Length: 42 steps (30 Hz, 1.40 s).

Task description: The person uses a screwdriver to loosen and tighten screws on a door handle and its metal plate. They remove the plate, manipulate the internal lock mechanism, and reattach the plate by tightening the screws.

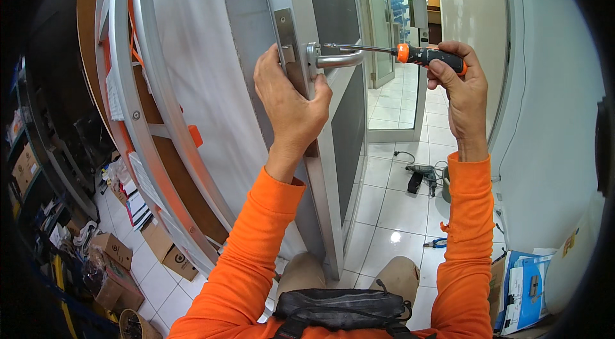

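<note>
- White floor tiles [384, 211] with a power drill [421, 169] lying on them; door [330, 6] edge toward my camera.
- Watching remotely, I've got the left hand [291, 105] clasping the door's edge, thumb just below the door handle [346, 59].
- Right hand [464, 86] has its fingers wrapped round the screwdriver [416, 55] grip.
- Shaft runs left from those fingers, roughly level, alongside the handle.
- Imo it hinges on tip versus handle base; can't tell if it's seated. Left hand's nearer there.

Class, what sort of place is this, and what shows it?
Probably a storeroom or workroom doorway: there's a door, a ladder beside it, and boxes on the tiled floor.
</note>
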{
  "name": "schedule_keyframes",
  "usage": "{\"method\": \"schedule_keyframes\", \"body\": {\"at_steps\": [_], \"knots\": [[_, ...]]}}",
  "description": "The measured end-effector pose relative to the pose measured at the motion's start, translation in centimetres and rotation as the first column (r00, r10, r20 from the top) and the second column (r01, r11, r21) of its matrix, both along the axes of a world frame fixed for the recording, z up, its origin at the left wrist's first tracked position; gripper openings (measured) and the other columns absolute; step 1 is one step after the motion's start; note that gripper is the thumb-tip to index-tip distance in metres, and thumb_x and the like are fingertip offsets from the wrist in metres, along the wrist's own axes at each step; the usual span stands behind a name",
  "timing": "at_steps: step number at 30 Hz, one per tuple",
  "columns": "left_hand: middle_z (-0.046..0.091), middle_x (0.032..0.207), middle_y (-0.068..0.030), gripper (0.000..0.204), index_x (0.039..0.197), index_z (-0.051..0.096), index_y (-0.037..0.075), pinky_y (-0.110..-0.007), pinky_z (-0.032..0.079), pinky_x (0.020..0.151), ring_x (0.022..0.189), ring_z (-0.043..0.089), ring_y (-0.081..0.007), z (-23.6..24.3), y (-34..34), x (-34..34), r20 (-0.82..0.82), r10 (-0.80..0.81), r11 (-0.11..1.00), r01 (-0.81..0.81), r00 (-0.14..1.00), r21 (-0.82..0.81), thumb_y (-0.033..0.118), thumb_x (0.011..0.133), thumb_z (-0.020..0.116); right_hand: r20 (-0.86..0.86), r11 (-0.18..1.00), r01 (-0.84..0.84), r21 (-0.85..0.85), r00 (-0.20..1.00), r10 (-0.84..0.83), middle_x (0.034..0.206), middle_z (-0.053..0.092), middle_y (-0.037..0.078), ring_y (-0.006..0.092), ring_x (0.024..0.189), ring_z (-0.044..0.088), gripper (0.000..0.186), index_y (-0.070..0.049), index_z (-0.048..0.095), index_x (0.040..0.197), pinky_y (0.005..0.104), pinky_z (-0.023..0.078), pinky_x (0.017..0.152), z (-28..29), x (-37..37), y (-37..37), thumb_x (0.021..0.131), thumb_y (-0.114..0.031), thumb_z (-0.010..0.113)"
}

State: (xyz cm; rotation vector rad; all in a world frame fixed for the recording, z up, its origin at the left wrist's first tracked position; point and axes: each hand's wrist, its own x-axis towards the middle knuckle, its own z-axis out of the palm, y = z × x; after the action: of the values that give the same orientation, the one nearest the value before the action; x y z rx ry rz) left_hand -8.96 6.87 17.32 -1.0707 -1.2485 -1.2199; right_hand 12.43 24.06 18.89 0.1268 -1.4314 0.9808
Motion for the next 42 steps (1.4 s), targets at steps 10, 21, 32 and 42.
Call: {"method": "schedule_keyframes", "body": {"at_steps": [10, 21, 32, 42], "knots": [[0.047, 0.137, -0.0225, 0.075, 0.145, 0.04, -0.006, -0.046, 0.036, 0.113, 0.132, 0.043, -0.0378, 0.0, 0.1, 0.0, -0.01, 0.012, 1.0, -0.012, 1.0, 0.006, 0.014, 0.08, 0.073, -0.001, 0.999, -0.006, 0.043, 1.0, 0.006, 0.101, 0.066, 0.009, 0.0107, 0.074, 0.068, 0.034, -0.006, 0.064, 0.12, 0.0187, 0.058, 0.071, 0.0, -0.1, 0.2, 0.09, -0.012, 0.081], [0.05, 0.133, -0.0242, 0.077, 0.143, 0.039, -0.006, -0.052, 0.029, 0.115, 0.132, 0.043, -0.041, 0.1, 0.2, 0.3, -0.014, -0.033, 0.999, 0.033, 0.999, 0.034, 0.013, 0.077, 0.073, -0.173, 0.742, 0.209, 0.637, 0.977, -0.126, 0.118, 0.066, 0.007, 0.0171, 0.11, 0.067, 0.038, -0.007, 0.065, 0.116, 0.0304, 0.058, 0.1, 4.0, 2.8, -2.8, 0.083, 0.001, 0.081], [0.047, 0.137, -0.0233, 0.074, 0.144, 0.041, -0.005, -0.047, 0.036, 0.113, 0.131, 0.043, -0.0385, 0.0, 0.1, -0.3, -0.016, -0.013, 1.0, 0.013, 1.0, 0.024, 0.013, 0.08, 0.071, 0.213, 0.999, 0.032, -0.033, 0.977, -0.024, 0.085, 0.065, 0.007, 0.0082, 0.06, 0.061, 0.051, 0.0, 0.063, 0.121, 0.0198, 0.051, 0.051, 4.9, 0.5, 0.6, 0.095, -0.042, 0.075], [0.048, 0.136, -0.0225, 0.073, 0.144, 0.041, -0.005, -0.046, 0.034, 0.113, 0.131, 0.043, -0.0379, 0.2, -0.1, -0.2, -0.017, -0.046, 0.999, 0.046, 0.999, 0.021, 0.013, 0.08, 0.071, 0.246, 0.972, 0.165, 0.17, 0.948, -0.204, 0.069, 0.056, 0.0, 0.0024, 0.046, 0.047, 0.051, -0.005, 0.061, 0.121, 0.0186, 0.036, 0.039, 5.4, -0.1, 1.4, 0.101, -0.052, 0.061]]}}
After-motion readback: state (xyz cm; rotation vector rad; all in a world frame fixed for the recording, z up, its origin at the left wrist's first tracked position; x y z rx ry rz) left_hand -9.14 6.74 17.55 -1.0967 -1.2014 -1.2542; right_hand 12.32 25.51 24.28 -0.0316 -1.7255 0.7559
